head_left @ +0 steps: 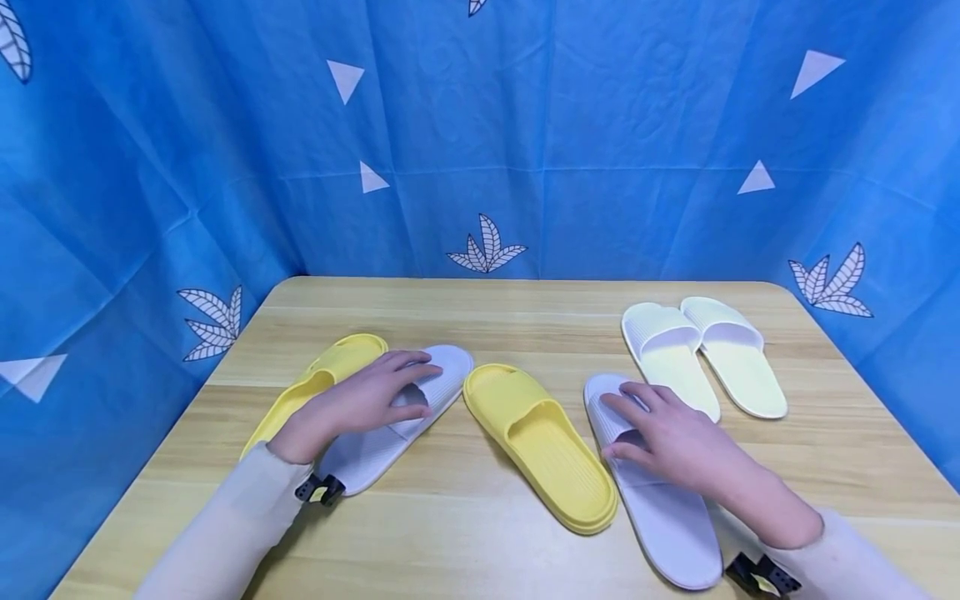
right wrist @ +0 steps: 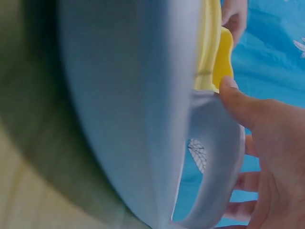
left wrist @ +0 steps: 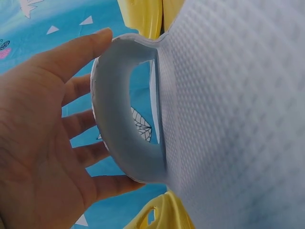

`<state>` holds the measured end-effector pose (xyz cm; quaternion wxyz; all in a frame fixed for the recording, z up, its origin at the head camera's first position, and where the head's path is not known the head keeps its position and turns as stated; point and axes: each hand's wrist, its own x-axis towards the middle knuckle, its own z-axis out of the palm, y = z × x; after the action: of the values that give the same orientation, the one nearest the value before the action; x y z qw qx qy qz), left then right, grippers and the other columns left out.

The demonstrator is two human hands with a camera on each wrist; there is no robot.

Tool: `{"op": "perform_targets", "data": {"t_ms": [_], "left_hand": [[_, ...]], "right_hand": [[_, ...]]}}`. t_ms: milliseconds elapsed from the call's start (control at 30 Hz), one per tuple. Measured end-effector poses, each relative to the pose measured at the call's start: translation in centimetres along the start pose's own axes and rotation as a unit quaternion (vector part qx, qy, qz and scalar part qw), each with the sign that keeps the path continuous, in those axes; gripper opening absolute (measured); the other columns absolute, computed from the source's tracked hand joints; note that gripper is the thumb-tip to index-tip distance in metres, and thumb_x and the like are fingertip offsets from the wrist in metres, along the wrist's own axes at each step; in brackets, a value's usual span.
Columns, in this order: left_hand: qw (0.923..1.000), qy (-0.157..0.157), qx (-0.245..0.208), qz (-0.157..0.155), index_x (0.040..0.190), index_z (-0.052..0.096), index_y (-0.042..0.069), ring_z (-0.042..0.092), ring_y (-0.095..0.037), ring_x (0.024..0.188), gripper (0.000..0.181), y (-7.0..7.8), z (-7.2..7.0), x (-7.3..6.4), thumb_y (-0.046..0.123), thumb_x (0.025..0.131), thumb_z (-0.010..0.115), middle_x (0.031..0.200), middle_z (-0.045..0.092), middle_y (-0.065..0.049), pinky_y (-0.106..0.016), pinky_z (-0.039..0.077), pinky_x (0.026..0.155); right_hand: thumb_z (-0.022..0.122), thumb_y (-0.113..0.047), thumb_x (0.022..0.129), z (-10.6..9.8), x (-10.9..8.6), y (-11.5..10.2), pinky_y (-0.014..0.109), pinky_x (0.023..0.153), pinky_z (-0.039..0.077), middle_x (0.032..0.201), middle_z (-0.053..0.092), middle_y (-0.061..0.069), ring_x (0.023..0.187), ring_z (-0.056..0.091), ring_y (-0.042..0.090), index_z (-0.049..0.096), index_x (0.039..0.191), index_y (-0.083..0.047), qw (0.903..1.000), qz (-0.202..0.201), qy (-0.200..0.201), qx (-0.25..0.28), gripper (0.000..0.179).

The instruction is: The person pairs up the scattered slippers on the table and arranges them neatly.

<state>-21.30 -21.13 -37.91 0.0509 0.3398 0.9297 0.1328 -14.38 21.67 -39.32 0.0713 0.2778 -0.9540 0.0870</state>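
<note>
Two pale lavender slippers are in my hands, one on each side. My left hand spans the strap of the left lavender slipper, its thumb at one side of the band and its fingers at the other; the left wrist view shows this strap up close. The right lavender slipper has my right hand across its strap, thumb on one edge and fingers wrapping behind. Between them lies a yellow slipper, toe pointing away to the left. A second yellow slipper is partly hidden behind my left hand and forearm.
A pair of pale cream slippers, the left one and the right one, lies side by side at the back right. All are on a wooden table. A blue patterned curtain encloses its back and sides.
</note>
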Motion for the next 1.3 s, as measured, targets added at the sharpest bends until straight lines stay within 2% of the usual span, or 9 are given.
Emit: {"op": "perform_targets", "data": {"t_ms": [133, 367, 533, 667, 767, 1000, 1300], "left_hand": [[0.9999, 0.004, 0.005, 0.009, 0.142, 0.053, 0.017, 0.037, -0.033, 0.137, 0.059, 0.0, 0.0, 0.1, 0.045, 0.091, 0.067, 0.148, 0.043, -0.013, -0.051, 0.035, 0.109], [0.9998, -0.006, 0.019, 0.001, 0.141, 0.054, 0.018, 0.038, -0.033, 0.136, 0.058, 0.1, -0.1, 0.4, 0.045, 0.090, 0.068, 0.147, 0.043, -0.012, -0.051, 0.035, 0.109], [0.9987, -0.009, 0.042, 0.026, 0.141, 0.054, 0.022, 0.037, -0.034, 0.136, 0.058, 0.1, -0.1, 0.9, 0.046, 0.090, 0.068, 0.147, 0.042, -0.013, -0.051, 0.034, 0.109], [0.9967, -0.010, 0.068, 0.042, 0.142, 0.051, 0.022, 0.037, -0.035, 0.135, 0.059, 0.0, 0.1, 0.9, 0.047, 0.092, 0.066, 0.148, 0.041, -0.014, -0.051, 0.035, 0.109], [0.9958, -0.012, 0.080, 0.043, 0.145, 0.048, 0.022, 0.037, -0.035, 0.136, 0.062, -0.1, 0.2, 0.7, 0.048, 0.091, 0.065, 0.149, 0.040, -0.013, -0.051, 0.036, 0.108], [0.9933, -0.001, 0.100, 0.059, 0.146, 0.046, 0.020, 0.038, -0.036, 0.134, 0.065, -0.5, 0.8, 0.1, 0.048, 0.091, 0.066, 0.150, 0.039, -0.014, -0.051, 0.038, 0.107], [0.9910, 0.007, 0.120, 0.059, 0.144, 0.049, 0.022, 0.039, -0.036, 0.133, 0.064, 0.0, 0.7, 0.0, 0.050, 0.089, 0.067, 0.150, 0.040, -0.011, -0.051, 0.040, 0.105]], "right_hand": [[0.064, -0.059, 0.087, 0.1, 0.0, -0.1, 0.055, 0.074, 0.054, 0.134, 0.053, 0.017, 0.115, 0.054, 0.042, 0.056, 0.136, -0.015, 1.0000, 0.004, 0.002, -0.008, 0.066], [0.068, -0.053, 0.087, -0.2, -0.1, -0.9, 0.059, 0.084, 0.050, 0.135, 0.053, 0.021, 0.113, 0.053, 0.049, 0.058, 0.135, -0.012, 0.9996, 0.025, 0.008, -0.003, 0.064], [0.070, -0.050, 0.086, -0.4, -0.4, -1.5, 0.062, 0.084, 0.049, 0.134, 0.053, 0.023, 0.108, 0.054, 0.054, 0.057, 0.136, -0.011, 0.9991, 0.040, 0.012, -0.001, 0.065], [0.071, -0.050, 0.086, 0.0, -0.6, -1.6, 0.061, 0.076, 0.052, 0.135, 0.051, 0.022, 0.110, 0.054, 0.052, 0.053, 0.139, -0.010, 0.9991, 0.034, 0.017, -0.017, 0.068], [0.070, -0.049, 0.086, 0.2, -0.8, -1.6, 0.060, 0.071, 0.054, 0.135, 0.051, 0.023, 0.110, 0.054, 0.051, 0.052, 0.139, -0.009, 0.9989, 0.019, 0.023, -0.035, 0.068], [0.073, -0.047, 0.084, 0.5, -1.0, -1.5, 0.058, 0.073, 0.055, 0.136, 0.050, 0.023, 0.112, 0.053, 0.050, 0.053, 0.140, -0.013, 0.9988, -0.008, 0.018, -0.045, 0.068], [0.073, -0.048, 0.083, 0.6, -0.9, -1.2, 0.058, 0.072, 0.055, 0.137, 0.052, 0.020, 0.112, 0.054, 0.048, 0.054, 0.140, -0.017, 0.9988, -0.010, 0.025, -0.041, 0.067]]}}
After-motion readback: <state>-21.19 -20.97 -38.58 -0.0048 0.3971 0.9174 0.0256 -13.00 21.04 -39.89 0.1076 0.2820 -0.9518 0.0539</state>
